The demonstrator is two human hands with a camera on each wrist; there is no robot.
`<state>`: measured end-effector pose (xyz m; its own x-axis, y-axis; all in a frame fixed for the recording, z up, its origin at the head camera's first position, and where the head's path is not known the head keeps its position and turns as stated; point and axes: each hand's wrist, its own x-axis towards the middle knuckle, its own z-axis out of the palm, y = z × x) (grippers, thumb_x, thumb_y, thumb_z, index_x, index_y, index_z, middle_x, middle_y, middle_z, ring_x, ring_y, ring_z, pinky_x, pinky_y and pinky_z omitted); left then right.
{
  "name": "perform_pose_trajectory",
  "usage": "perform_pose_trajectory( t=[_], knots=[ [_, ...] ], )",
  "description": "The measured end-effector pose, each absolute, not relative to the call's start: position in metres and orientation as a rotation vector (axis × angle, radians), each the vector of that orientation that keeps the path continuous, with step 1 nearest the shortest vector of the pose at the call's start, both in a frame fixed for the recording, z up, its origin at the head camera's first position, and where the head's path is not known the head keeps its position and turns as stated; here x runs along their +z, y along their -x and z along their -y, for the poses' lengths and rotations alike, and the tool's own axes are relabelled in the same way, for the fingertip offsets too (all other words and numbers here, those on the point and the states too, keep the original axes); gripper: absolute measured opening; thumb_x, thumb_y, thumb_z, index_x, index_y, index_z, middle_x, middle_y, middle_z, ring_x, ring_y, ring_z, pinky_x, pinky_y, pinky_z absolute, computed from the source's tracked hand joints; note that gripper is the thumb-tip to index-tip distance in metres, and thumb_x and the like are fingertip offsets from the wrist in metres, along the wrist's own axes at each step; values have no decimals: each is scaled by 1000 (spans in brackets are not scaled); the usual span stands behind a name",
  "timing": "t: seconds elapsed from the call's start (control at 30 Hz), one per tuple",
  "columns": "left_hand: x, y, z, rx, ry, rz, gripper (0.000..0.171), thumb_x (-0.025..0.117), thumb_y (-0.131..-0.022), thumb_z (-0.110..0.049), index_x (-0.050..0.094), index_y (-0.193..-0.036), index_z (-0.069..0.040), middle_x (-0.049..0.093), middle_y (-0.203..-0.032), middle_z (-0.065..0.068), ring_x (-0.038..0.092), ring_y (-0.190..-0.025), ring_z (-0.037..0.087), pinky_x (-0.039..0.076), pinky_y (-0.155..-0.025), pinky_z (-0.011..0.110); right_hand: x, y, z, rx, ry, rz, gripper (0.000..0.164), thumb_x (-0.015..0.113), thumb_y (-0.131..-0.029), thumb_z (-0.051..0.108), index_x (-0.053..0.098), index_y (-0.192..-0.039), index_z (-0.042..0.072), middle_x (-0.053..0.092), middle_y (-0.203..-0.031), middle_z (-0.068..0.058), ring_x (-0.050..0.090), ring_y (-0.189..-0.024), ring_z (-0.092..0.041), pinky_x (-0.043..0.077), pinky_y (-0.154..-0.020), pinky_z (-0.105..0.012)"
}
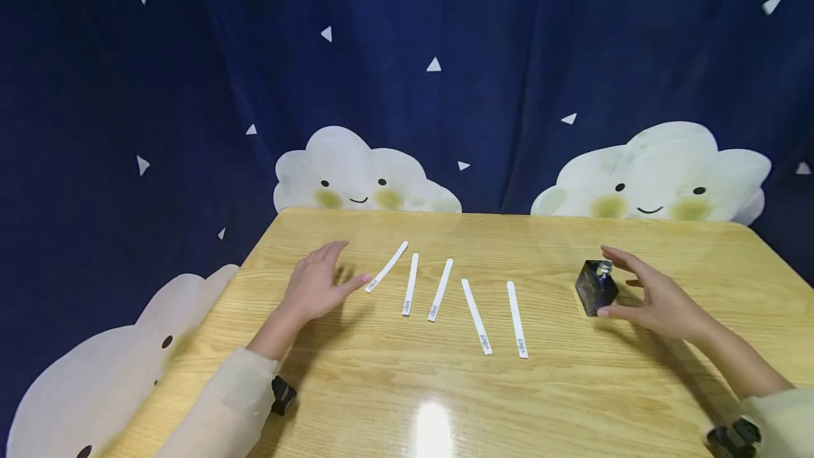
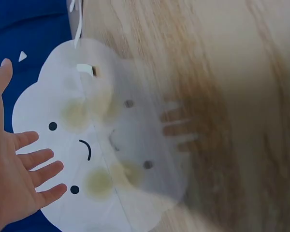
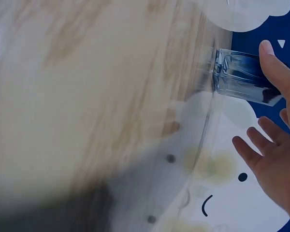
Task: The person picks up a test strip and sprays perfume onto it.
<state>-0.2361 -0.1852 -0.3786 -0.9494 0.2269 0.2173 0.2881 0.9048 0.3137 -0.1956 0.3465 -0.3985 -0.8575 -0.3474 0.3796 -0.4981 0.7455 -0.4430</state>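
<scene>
At the right of the table, in the head view, a square dark glass perfume bottle [image 1: 596, 290] stands upright with a silver spray top. My right hand [image 1: 658, 302] is beside it, thumb in front and fingers spread behind. The right wrist view has the thumb overlapping the bottle [image 3: 244, 77] while the other fingers stay apart from it; contact cannot be told. Several white paper test strips [image 1: 441, 290] with printed ends lie spaced across the middle. My left hand [image 1: 318, 285] hovers left of them, fingers extended, thumb tip close to the leftmost strip [image 1: 386, 267].
The light wooden table [image 1: 356, 387] ends at a dark blue curtain [image 1: 496, 90] with white clouds and triangles. A black wrist device [image 1: 282, 396] is on the left sleeve and another [image 1: 734, 438] on the right. Light glares off the front of the tabletop.
</scene>
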Motion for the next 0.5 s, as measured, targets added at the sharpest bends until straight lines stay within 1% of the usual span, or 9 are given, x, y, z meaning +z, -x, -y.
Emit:
perform_pose_trajectory(
  t=[0.03, 0.07, 0.1, 0.2, 0.27, 0.5],
  knots=[
    [-378, 236, 185, -523, 403, 2893, 83, 57, -86, -62, 36, -146, -8, 43, -149, 16, 41, -137, 39, 33, -110, 60, -400, 196, -346, 814, -675, 2655, 100, 87, -69, 20, 30, -150, 12, 45, -148, -9, 39, -125, 11, 36, -88, 0],
    [-379, 236, 184, -528, 411, 2893, 83, 57, -86, -62, 37, -146, -8, 43, -149, 16, 41, -137, 38, 33, -110, 60, -401, 197, -345, 843, -685, 2642, 100, 87, -68, 18, 30, -150, 13, 43, -149, 1, 34, -122, 20, 33, -88, 4],
    [-379, 236, 184, -536, 418, 2896, 83, 57, -86, -62, 37, -146, -8, 44, -149, 16, 41, -137, 38, 33, -110, 60, -402, 198, -345, 875, -699, 2629, 100, 87, -67, 16, 31, -150, 12, 41, -148, 11, 30, -120, 25, 32, -89, 4],
    [-379, 237, 183, -564, 426, 2914, 83, 57, -86, -61, 37, -146, -9, 43, -149, 16, 41, -138, 38, 32, -111, 59, -405, 200, -342, 953, -691, 2621, 100, 87, -66, 12, 32, -149, 13, 32, -137, 37, 29, -117, 29, 33, -88, 5],
    [-380, 239, 183, -586, 420, 2931, 82, 57, -86, -61, 36, -147, -9, 43, -150, 16, 40, -138, 38, 32, -111, 60, -406, 201, -341, 991, -690, 2624, 98, 86, -67, 10, 32, -149, 12, 31, -135, 41, 30, -116, 29, 33, -87, 5],
    [-383, 246, 183, -690, 405, 2988, 78, 61, -86, -56, 39, -146, -11, 45, -148, 16, 42, -136, 39, 35, -111, 58, -406, 203, -338, 1203, -748, 2624, 92, 78, -75, 1, 27, -151, 7, 34, -134, 37, 37, -115, 26, 35, -87, 4]
  ],
)
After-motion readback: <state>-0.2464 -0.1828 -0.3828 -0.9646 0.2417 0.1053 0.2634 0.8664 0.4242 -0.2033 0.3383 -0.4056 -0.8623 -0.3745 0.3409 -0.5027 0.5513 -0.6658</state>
